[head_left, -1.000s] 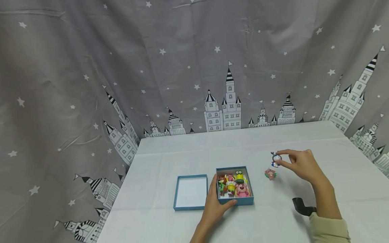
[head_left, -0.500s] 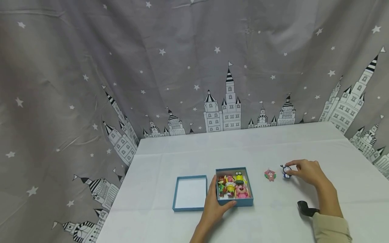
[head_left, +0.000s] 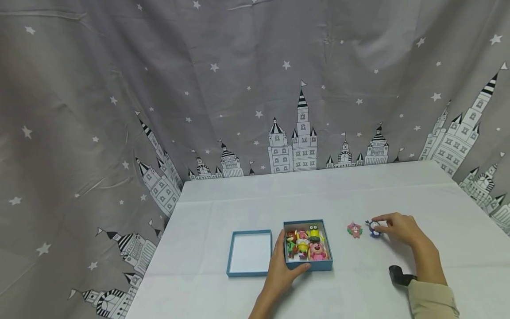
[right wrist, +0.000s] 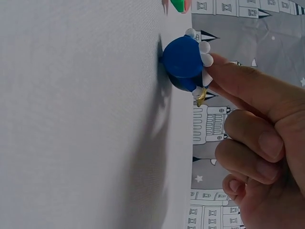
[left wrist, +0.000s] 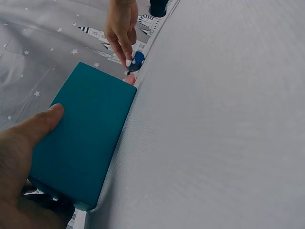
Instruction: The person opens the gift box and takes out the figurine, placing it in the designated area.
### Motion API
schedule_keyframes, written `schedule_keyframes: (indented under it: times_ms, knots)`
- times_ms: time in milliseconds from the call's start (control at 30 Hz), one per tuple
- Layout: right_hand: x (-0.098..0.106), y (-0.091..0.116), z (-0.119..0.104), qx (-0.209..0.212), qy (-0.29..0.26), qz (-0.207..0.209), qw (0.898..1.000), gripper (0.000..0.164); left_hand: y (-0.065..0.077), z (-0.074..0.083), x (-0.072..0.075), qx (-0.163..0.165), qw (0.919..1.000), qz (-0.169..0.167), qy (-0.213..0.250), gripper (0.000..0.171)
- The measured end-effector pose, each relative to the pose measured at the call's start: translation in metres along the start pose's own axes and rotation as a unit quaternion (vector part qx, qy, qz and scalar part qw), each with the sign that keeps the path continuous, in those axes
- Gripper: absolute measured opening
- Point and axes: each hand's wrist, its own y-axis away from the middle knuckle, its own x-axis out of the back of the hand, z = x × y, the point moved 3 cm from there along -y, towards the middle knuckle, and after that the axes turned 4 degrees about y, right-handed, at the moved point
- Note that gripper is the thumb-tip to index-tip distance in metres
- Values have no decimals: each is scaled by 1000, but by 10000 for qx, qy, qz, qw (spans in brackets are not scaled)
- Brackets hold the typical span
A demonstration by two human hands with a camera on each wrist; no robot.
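My left hand [head_left: 280, 270] grips the near left corner of a blue open box [head_left: 327, 264], thumb along its front wall and fingers at its left side. Several toy figurines lie packed inside, among them a pink bear [head_left: 317, 251], a yellow-green figure with bulging eyes [head_left: 314, 231] and a brown-and-green one [head_left: 291, 243]. To the right, my right hand [head_left: 400, 228] pinches a small blue-and-white figurine [right wrist: 182, 56] between thumb and index finger, close over the table. Just left of it lies a pink starfish-like figurine [head_left: 354, 230] with green sides.
A blue-rimmed box lid [head_left: 229, 254] with a white inside lies left of the box. The white cloth-covered table [head_left: 207, 212] meets a grey curtain [head_left: 239, 88] printed with castles and stars. A black strap piece [head_left: 400, 275] sticks out from the right wrist.
My right hand has brought the blue-and-white figurine down and to the right, from above the pink figurine to beside it near the tabletop. My left hand stays on the box.
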Motion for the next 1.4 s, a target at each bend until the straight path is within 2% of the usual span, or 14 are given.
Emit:
schedule_keyframes:
  times_ms: [200, 433, 700, 867, 967, 1133, 1267, 1400]
  knots:
    - [1, 2, 2, -172, -87, -200, 9996, 39, 1, 0, -1, 25, 10000, -10, 26, 107]
    - [4, 4, 1, -127, -31, -148, 9998, 36, 1, 0, -2, 9, 10000, -22, 70, 107]
    - [3, 5, -1, -146, -208, -293, 9992, 41, 1, 1, -2, -32, 10000, -18, 43, 107]
    - [6, 3, -6, -44, -412, -142, 9990, 41, 2, 1, -2, -25, 10000, -11, 45, 107]
    - [10, 2, -18, 139, -557, 106, 9983, 38, 2, 1, -2, -4, 10000, -3, 52, 106]
    - [10, -2, -52, 643, -1041, 365, 9918, 34, 1, 2, -1, 31, 10000, -13, 18, 107]
    - [-5, -9, -78, 1054, -1602, 194, 9813, 35, 0, 2, 0, 7, 10000, -20, 31, 106]
    - [-25, -14, -100, 1463, -1699, 0, 9745, 38, 1, 1, 1, -18, 10000, -25, 42, 106]
